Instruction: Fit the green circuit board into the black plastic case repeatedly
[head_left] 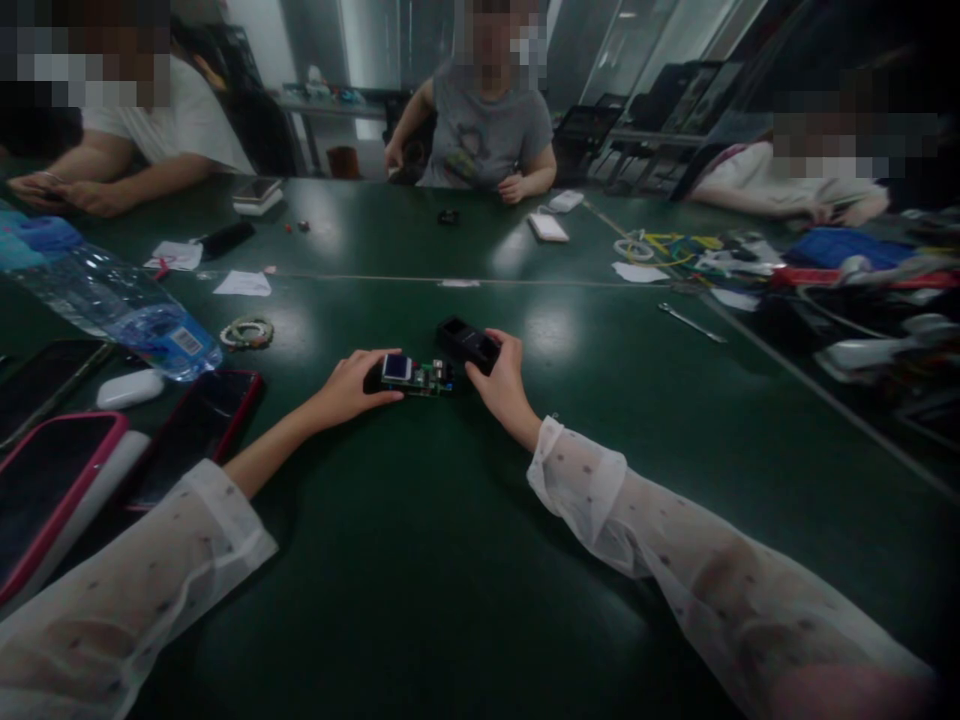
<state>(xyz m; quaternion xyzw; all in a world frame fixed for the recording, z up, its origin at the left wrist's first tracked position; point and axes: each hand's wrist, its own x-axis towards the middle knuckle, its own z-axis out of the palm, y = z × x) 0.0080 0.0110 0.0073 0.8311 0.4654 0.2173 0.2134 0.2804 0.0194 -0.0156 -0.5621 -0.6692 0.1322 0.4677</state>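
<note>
A green circuit board (431, 378) with a small screen (397, 367) sits at the middle of a dark green desk (420, 570), gripped at its left end by the left hand (352, 388). Just right of it, the right hand (501, 375) grips a black case (459, 338), fingers and thumb closed around it. To the left lie a bracelet (247, 332), a tilted water bottle (142, 310) and a red-edged phone (199, 435); to the right, a wrench (690, 322) and, farther, tangled cables (667, 248). Three people sit along the far side.

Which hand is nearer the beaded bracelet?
Left. The left hand, gripping the circuit board, is right of the beaded bracelet and slightly lower in view; the right hand, holding the black case, is farther right.
</note>
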